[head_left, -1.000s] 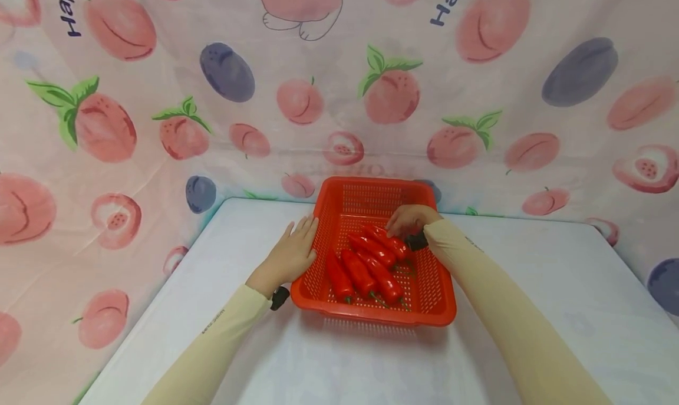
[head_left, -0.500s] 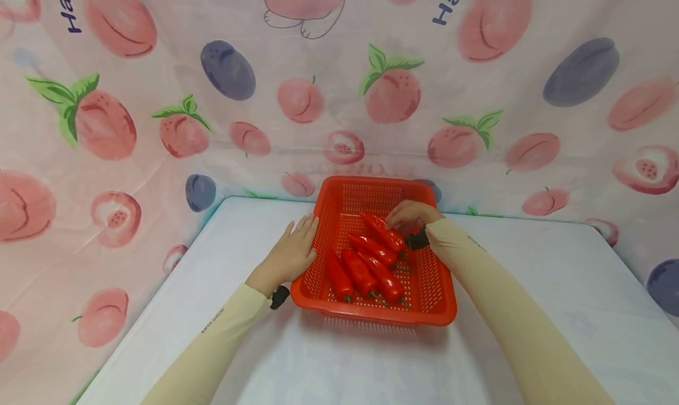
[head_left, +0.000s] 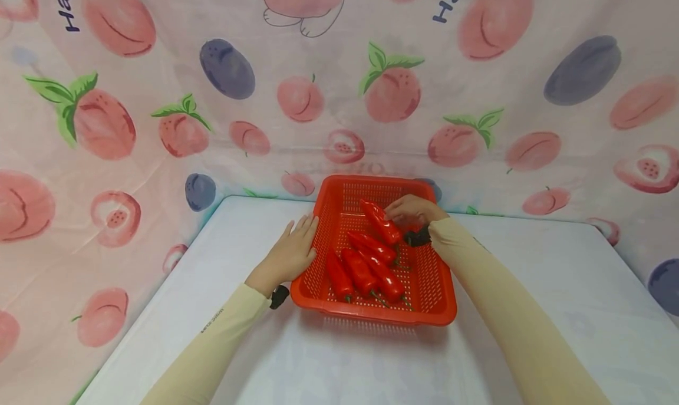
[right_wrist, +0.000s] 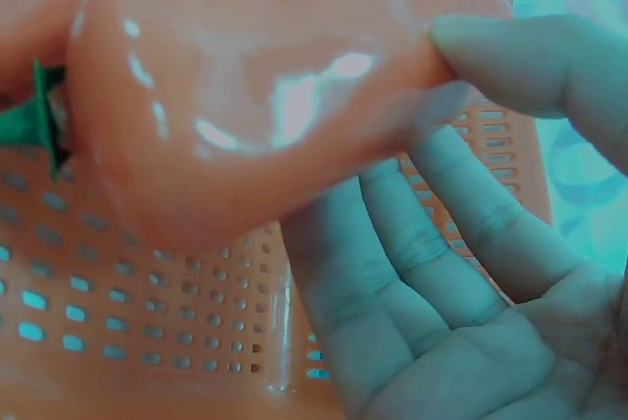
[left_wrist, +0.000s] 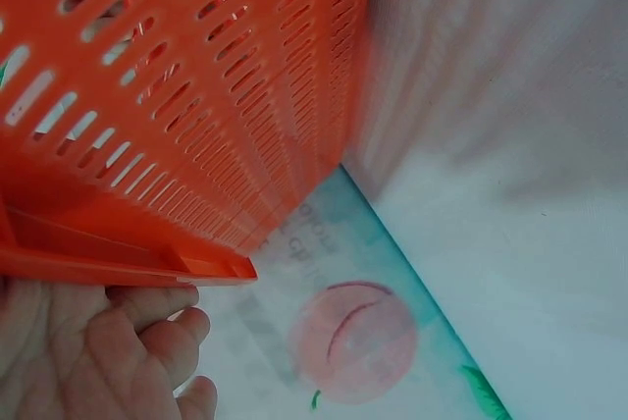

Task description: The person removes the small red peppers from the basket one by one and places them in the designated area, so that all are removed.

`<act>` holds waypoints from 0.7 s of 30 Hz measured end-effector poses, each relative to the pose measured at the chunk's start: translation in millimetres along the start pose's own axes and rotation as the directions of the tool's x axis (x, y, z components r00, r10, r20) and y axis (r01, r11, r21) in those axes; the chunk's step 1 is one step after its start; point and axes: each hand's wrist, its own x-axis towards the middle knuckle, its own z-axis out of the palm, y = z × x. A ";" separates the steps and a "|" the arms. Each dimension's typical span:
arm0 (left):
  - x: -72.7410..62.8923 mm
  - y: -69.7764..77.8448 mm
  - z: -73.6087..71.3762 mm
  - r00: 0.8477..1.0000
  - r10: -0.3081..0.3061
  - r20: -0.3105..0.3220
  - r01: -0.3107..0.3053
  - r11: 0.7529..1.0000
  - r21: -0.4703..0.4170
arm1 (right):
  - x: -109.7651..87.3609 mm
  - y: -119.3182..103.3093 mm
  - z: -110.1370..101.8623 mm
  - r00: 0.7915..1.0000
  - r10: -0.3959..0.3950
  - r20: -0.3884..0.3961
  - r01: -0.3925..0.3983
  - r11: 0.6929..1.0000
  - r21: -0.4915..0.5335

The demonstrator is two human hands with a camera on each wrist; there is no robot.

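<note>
My right hand [head_left: 414, 210] is over the right side of an orange-red plastic basket [head_left: 373, 316]. It pinches a glossy red chili pepper [head_left: 381, 221] between thumb and fingers. In the right wrist view, that pepper [right_wrist: 245, 96] is held clear of the perforated floor, green stem pointing left. Several more red peppers [head_left: 386, 278] lie on the basket floor to the front and left. My left hand [head_left: 289, 254] rests with straight fingers against the basket's left rim. From the left wrist, the palm and fingers [left_wrist: 147, 332] show just outside that rim.
The basket stands on a white table [head_left: 530, 287], close to its back edge. A pink fruit-print cloth [head_left: 339, 116] hangs behind and on the left. Dark wrist cameras [head_left: 418, 239] sit on both wrists.
The right hand has lifted the pepper a little and moved it toward the back of the basket, away from the other peppers. The left hand and basket stay in place.
</note>
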 end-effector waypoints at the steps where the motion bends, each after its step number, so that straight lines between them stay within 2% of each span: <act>1: 0.1 0.0 -0.1 1.000 -0.002 0.001 0.002 1.000 -0.001 | 0.0 0.0 -0.3 1.000 -0.006 -0.002 0.006 1.000 0.008; 6: 0.7 0.2 -0.1 1.000 -0.012 0.008 0.012 1.000 -0.013 | 0.5 0.6 -2.9 0.999 -0.035 -0.029 0.037 0.997 0.062; 12: 0.6 1.1 -1.0 1.000 -0.014 0.005 0.014 1.000 -0.013 | 0.1 1.9 -8.6 0.993 -0.116 -0.032 0.119 0.984 0.134; 17: 0.8 0.9 -0.6 1.000 -0.013 0.006 0.013 1.000 -0.014 | -1.4 2.7 -12.7 0.988 -0.153 -0.036 0.157 0.959 0.234; 21: 0.8 0.2 0.1 1.000 -0.007 0.002 0.007 1.000 -0.004 | -4.1 0.9 -13.6 0.983 -0.173 -0.059 0.183 0.928 0.324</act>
